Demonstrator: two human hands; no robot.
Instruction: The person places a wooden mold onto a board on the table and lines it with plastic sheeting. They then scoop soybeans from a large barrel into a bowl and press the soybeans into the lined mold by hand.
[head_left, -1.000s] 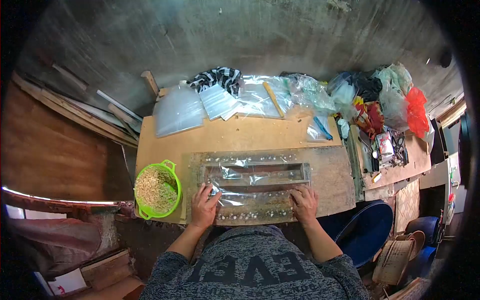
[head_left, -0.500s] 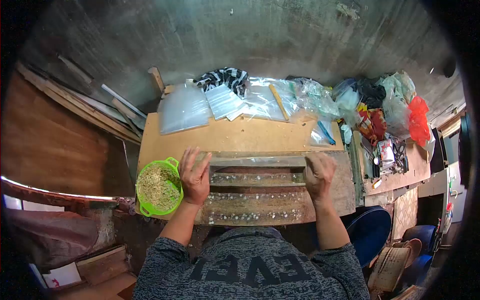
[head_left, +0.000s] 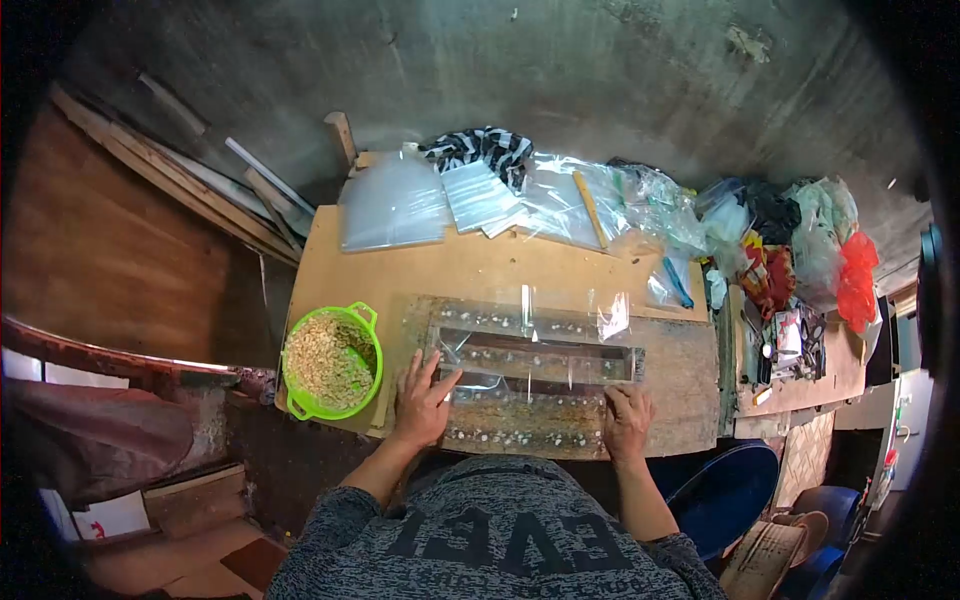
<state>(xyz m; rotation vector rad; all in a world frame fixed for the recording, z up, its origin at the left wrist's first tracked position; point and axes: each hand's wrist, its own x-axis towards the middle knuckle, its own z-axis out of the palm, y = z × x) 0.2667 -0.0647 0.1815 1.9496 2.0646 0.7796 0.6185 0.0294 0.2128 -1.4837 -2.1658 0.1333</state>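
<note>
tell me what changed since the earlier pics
The left hand and right hand have come back toward the body from the far side of the board, where they were half a second ago; clear film now spreads over its slots, much as a second ago. Whether either hand grips it isn't clear. The bowl and bags stayed put.

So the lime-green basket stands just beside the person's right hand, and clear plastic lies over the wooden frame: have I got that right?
Not quite: the lime-green basket stands beside the person's left hand, not the right hand, as the head view shows. The clear plastic does lie over the wooden frame.
</note>
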